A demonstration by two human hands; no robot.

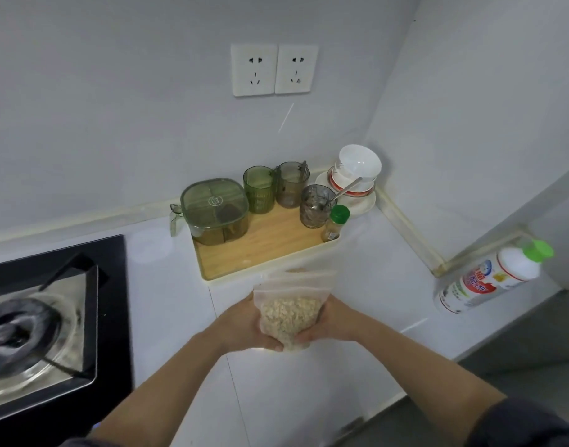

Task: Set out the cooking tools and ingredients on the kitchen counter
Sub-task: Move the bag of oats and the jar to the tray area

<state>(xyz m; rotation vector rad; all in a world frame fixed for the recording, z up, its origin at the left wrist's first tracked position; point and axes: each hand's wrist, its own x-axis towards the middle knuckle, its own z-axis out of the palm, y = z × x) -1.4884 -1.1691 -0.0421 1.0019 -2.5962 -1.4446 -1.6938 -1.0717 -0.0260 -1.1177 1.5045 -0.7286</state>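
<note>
Both hands hold a clear zip bag [289, 312] of pale flakes above the white surface [357, 285]. The left hand [249, 322] curls round its left side and bottom, the right hand [329, 321] round its right side. Just beyond the hands lies a wooden tray [263, 253] bearing a green lidded box [215, 209], a green cup [259, 190], a grey cup [292, 183], a clear cup [315, 206] holding a spoon, and a green-capped jar [336, 222]. Stacked white bowls [357, 172] stand farther off, beyond the right hand. A green-capped white bottle [492, 275] is well right of the right hand. A black gas stove [51, 317] lies left of the left hand.
</note>
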